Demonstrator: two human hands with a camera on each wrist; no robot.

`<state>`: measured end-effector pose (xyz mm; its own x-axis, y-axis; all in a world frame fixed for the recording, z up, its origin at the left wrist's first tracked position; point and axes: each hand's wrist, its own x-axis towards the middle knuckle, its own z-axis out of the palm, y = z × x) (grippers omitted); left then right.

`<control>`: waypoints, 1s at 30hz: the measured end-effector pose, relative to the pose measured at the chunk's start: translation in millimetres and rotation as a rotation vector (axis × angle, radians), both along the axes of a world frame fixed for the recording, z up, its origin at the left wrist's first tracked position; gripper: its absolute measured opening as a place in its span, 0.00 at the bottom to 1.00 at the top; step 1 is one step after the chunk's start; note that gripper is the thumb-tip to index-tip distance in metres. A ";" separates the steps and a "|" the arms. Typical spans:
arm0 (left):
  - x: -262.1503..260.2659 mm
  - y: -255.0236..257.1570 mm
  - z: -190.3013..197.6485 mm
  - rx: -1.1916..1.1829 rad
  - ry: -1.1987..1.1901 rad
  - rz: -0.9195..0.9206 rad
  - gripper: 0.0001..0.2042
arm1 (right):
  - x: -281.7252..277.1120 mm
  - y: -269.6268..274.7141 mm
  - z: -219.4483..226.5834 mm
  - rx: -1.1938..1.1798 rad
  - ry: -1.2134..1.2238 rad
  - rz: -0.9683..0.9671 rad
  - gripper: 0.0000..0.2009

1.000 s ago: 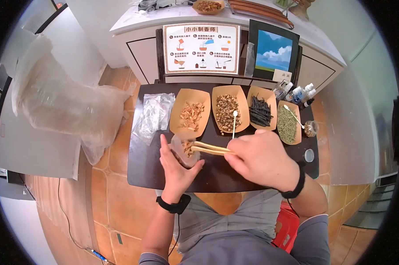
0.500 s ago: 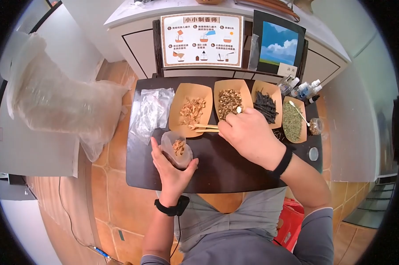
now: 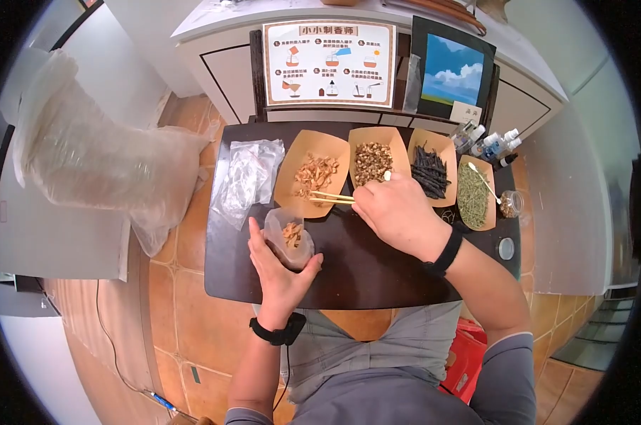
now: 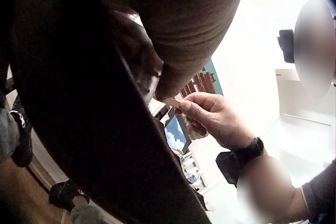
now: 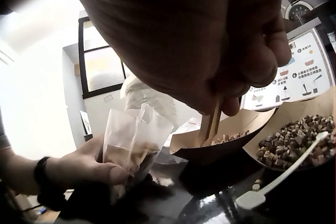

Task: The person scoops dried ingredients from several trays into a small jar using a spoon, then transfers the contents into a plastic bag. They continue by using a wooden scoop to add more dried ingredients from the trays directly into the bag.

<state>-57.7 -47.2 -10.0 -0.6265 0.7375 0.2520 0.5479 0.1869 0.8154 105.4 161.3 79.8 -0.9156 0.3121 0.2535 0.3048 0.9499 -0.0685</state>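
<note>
In the head view the left hand (image 3: 281, 278) grips a translucent bag (image 3: 300, 253) with orange-brown chips inside, its mouth held open. The right hand (image 3: 404, 216) pinches wooden tongs (image 3: 332, 198), whose tips reach into the paper tray (image 3: 288, 191) of orange-brown chips (image 3: 316, 173). From the right wrist view, the tongs (image 5: 209, 125) point down at the near side of that tray, and the bag (image 5: 137, 136) stands upright in the left hand (image 5: 84, 169). The left wrist view shows the right hand (image 4: 218, 119) pinching the tongs; whether the tips hold a chip cannot be told.
Right of the chips stand trays of brown bits (image 3: 372, 161), black sticks (image 3: 428, 172) and green needles (image 3: 471, 198). A clear plastic bag (image 3: 246, 180) lies left. Small bottles (image 3: 489, 145), a jar (image 3: 511, 204) and a lid (image 3: 506, 248) are at the right. An instruction sheet (image 3: 329, 65) stands behind.
The tongs have gone from the mouth of the held bag to the chip tray, moving up and away from the body. The left hand has kept its grip on the bag.
</note>
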 end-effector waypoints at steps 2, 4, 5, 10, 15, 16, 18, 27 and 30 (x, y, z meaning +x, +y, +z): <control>-0.3 0.1 1.8 -0.006 0.036 -0.010 0.69 | 1.1 -0.4 3.3 -0.025 0.053 0.003 0.08; 0.6 -0.9 3.5 -0.028 -0.014 -0.009 0.69 | 3.8 0.2 6.5 -0.041 0.065 -0.014 0.09; 0.9 -1.0 4.5 -0.051 -0.066 -0.015 0.69 | 5.7 0.8 8.1 -0.057 0.075 -0.037 0.10; 1.6 -0.9 7.4 -0.057 -0.036 -0.006 0.69 | 17.4 4.0 16.2 -0.161 0.136 -0.072 0.11; -0.5 0.3 5.4 -0.012 0.059 0.001 0.68 | 28.4 -10.3 48.4 -0.409 0.151 -0.110 0.11; -0.7 0.3 3.6 -0.005 0.051 -0.003 0.68 | 29.7 -14.5 55.1 -0.477 0.152 -0.111 0.09; -0.2 0.1 3.6 0.003 0.043 -0.011 0.68 | 28.8 -21.3 56.1 -0.505 0.163 -0.071 0.09; -0.7 -0.2 3.7 0.002 0.034 -0.001 0.68 | 9.7 -31.6 49.7 -0.540 0.173 -0.013 0.08; -0.5 1.0 4.3 0.021 0.056 -0.016 0.68 | 12.1 -8.0 49.5 -0.425 0.121 -0.165 0.11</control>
